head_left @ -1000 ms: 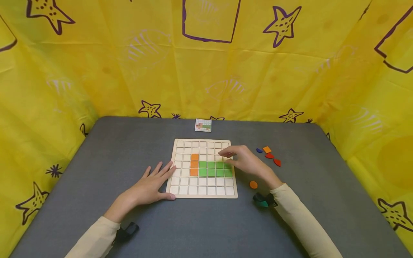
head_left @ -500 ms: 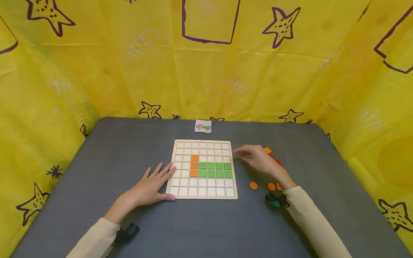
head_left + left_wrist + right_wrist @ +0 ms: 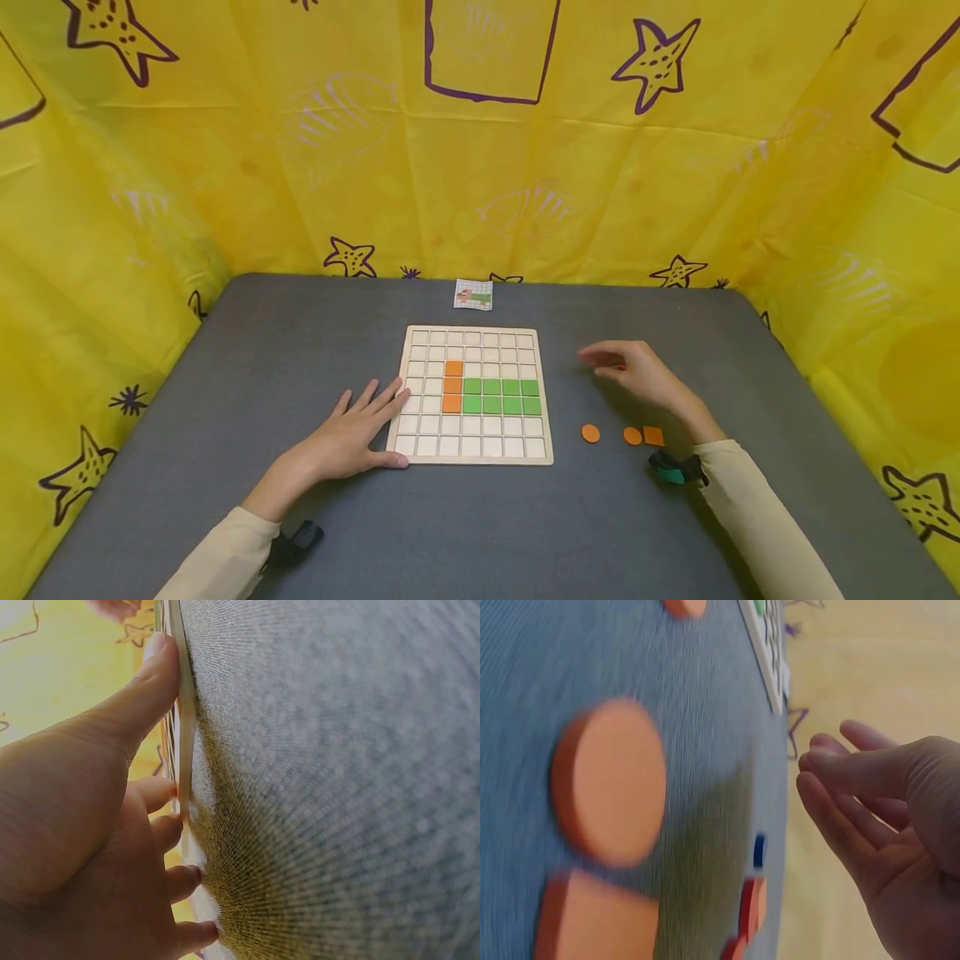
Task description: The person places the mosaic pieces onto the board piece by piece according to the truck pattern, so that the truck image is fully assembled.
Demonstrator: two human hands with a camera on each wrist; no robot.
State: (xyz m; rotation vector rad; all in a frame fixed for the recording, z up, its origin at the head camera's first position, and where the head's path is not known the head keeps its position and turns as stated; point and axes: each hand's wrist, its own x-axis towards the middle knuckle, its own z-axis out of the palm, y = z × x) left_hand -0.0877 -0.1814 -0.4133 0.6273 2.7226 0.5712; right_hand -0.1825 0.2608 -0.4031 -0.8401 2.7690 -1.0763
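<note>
A wooden grid board (image 3: 471, 447) lies in the middle of the grey table. It holds a column of three orange tiles (image 3: 452, 386) and two rows of green tiles (image 3: 501, 396). My left hand (image 3: 358, 427) lies flat on the table with its fingers against the board's left edge; in the left wrist view the thumb (image 3: 142, 690) presses along the board's rim (image 3: 183, 712). My right hand (image 3: 628, 369) hovers to the right of the board, fingers relaxed and empty, above small red pieces (image 3: 748, 906) and a blue piece (image 3: 759, 850).
Two orange discs (image 3: 591, 432) (image 3: 633, 435) and an orange square (image 3: 653, 436) lie right of the board, near my right wrist. A small pattern card (image 3: 473, 294) sits at the table's far edge. Yellow star-printed cloth walls in the table on three sides.
My right hand has moved right, from over the board's upper right cells to above the loose pieces. An orange disc and square beneath the arm came into view. The left hand stayed still.
</note>
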